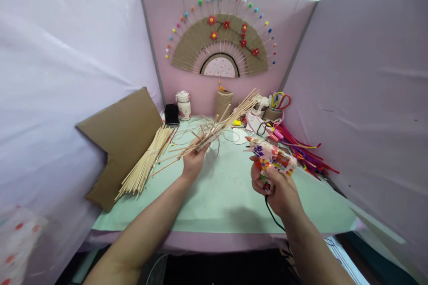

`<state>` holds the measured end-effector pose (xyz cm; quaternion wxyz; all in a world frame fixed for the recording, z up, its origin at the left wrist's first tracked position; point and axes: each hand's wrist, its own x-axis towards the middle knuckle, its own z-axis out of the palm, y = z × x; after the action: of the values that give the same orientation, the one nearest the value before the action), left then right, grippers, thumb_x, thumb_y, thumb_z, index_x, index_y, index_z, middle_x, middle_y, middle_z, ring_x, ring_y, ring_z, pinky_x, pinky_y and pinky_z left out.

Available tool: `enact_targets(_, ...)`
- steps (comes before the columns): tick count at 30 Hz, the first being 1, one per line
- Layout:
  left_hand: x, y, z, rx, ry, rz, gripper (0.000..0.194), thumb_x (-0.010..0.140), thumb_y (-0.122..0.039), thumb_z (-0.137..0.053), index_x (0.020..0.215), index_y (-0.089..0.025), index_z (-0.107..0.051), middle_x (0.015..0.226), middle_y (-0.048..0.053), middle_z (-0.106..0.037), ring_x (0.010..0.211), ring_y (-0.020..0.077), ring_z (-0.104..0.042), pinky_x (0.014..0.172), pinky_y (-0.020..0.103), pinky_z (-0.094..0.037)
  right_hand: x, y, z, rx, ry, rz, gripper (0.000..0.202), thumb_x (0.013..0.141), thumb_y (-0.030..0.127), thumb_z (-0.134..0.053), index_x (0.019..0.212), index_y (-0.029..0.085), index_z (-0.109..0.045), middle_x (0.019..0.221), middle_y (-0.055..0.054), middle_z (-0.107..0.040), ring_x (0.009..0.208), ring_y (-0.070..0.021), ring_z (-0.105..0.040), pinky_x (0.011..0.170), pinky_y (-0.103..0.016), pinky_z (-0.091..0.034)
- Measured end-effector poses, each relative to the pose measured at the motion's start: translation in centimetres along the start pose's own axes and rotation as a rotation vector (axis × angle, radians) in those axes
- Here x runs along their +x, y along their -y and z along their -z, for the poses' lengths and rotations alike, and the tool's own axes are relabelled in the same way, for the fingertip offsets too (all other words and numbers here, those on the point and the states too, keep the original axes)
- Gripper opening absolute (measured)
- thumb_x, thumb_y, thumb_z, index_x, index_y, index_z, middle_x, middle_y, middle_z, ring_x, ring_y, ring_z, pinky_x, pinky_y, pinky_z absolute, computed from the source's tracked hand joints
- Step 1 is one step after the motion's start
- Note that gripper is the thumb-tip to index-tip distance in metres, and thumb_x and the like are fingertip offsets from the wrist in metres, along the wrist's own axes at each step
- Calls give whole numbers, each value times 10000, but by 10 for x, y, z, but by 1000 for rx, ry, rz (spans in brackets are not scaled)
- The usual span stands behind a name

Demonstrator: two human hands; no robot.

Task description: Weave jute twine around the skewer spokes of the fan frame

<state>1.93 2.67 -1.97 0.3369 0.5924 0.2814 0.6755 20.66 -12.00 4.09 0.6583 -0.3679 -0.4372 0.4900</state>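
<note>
My left hand (194,162) is closed around a bunch of thin wooden sticks (217,128), held above the table and slanting up to the right; some sticks fan out to the lower left. Loose fibres hang around the bunch. In my right hand (277,187) is a flower-patterned glue gun (272,156), its orange-tipped nozzle pointing left toward the sticks but apart from them. My fingers wrap round its handle, and a black cord runs down from it. A second bundle of sticks (145,160) lies on the table to the left.
Brown cardboard (123,129) leans at the left. Behind stand a white bottle (183,106), a black box (172,114) and a twine spool (224,103). Coloured pipe cleaners (306,153) and a scissors holder (273,113) are at right. A decorated fan (220,40) hangs on the back wall.
</note>
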Motion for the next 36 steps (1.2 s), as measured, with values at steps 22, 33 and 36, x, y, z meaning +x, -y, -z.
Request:
enact_targets(22, 5, -26, -4, -364, -159, 325, 521, 629, -380, -875, 1081, -170, -721, 1142, 106, -745, 1099, 286, -689, 1058, 509, -486, 50, -38, -66, -255, 102, 180, 512, 859, 637, -554, 884, 132, -632, 510, 53, -434, 438, -90, -381, 435, -244, -310)
enact_targets(33, 4, -27, -5, -374, -159, 320, 512, 624, -378, -879, 1068, -172, -727, 1121, 104, -751, 1071, 278, -698, 1059, 511, -483, 49, -39, -67, -262, 95, 218, 469, 875, 626, -544, 798, 166, -584, 493, 52, -444, 431, -92, -391, 439, -245, -314)
enact_targets(36, 5, -27, -5, -371, -151, 322, 514, 629, -382, -876, 1075, -174, -726, 1130, 103, -748, 1080, 275, -695, 1062, 503, -481, 49, -40, -67, -267, 98, 222, 452, 887, 610, -534, 811, 167, -588, 496, 54, -440, 431, -92, -392, 439, -245, -314)
